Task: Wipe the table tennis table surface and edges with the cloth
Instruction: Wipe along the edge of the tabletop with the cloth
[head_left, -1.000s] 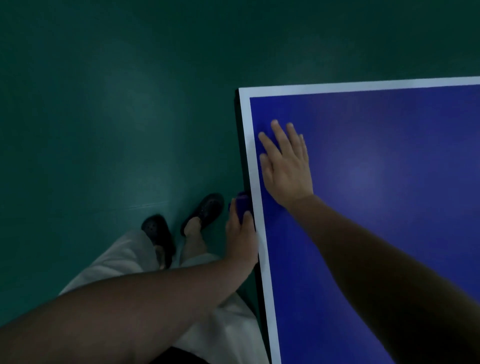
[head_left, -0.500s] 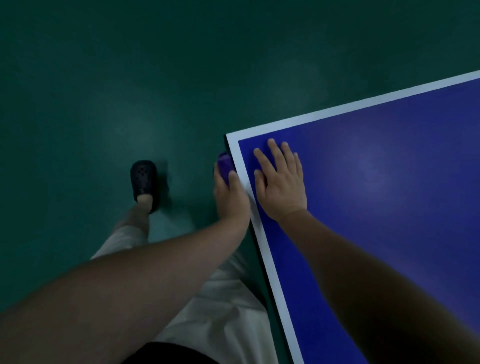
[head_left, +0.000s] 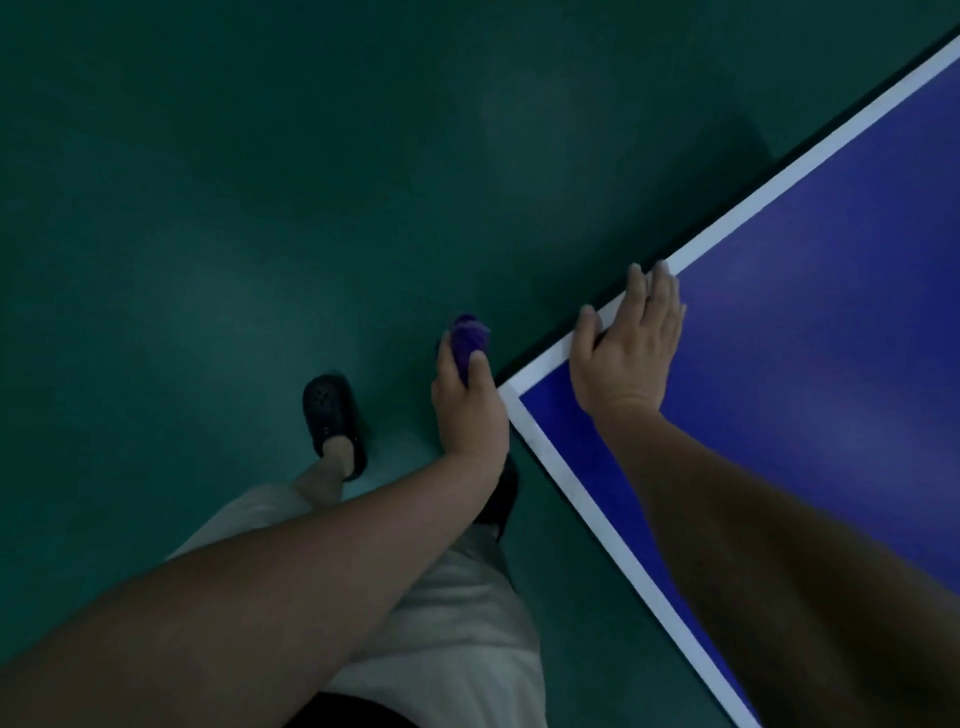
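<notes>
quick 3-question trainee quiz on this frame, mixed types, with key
1. True or false: the purple cloth lies flat on the blue table.
2. Which hand grips the cloth? A) left hand B) right hand C) neither
3. Fill in: the right hand's fingers reach over the table's white ____ line near the corner.

Key: 1 false, it is bunched in a hand just off the corner. 2 A. 3 border.

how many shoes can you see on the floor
2. One black shoe sits on the green floor, left of the left hand; the other shoe is mostly hidden beneath that wrist, beside the table corner.
</notes>
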